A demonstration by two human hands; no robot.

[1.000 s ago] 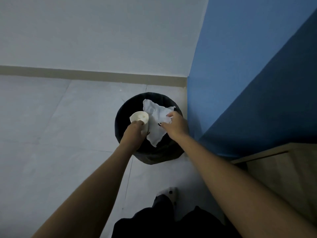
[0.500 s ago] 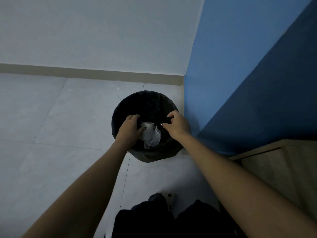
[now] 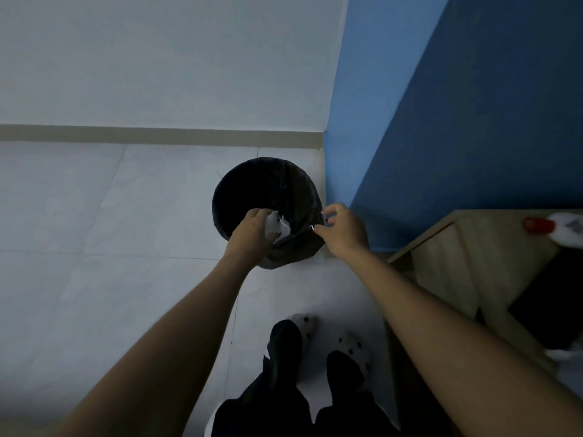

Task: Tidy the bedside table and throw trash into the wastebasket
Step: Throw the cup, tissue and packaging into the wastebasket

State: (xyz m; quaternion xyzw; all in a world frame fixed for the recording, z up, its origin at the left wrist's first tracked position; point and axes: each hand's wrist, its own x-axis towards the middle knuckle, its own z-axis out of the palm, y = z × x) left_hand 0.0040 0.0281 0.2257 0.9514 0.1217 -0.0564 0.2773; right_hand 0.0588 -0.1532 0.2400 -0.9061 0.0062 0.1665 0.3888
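Over the black wastebasket, left hand clamps white crumpled trash at the rim — not yet dropped; right hand empty, fingers loosely apart — bedside table remains.

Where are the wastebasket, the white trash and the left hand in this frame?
wastebasket (image 3: pixel 239 184), head view, dark inner wall at the far left.
white trash (image 3: pixel 281 228), head view, crumpled white part beside the fingers.
left hand (image 3: pixel 252 233), head view, back of the hand above the basket.
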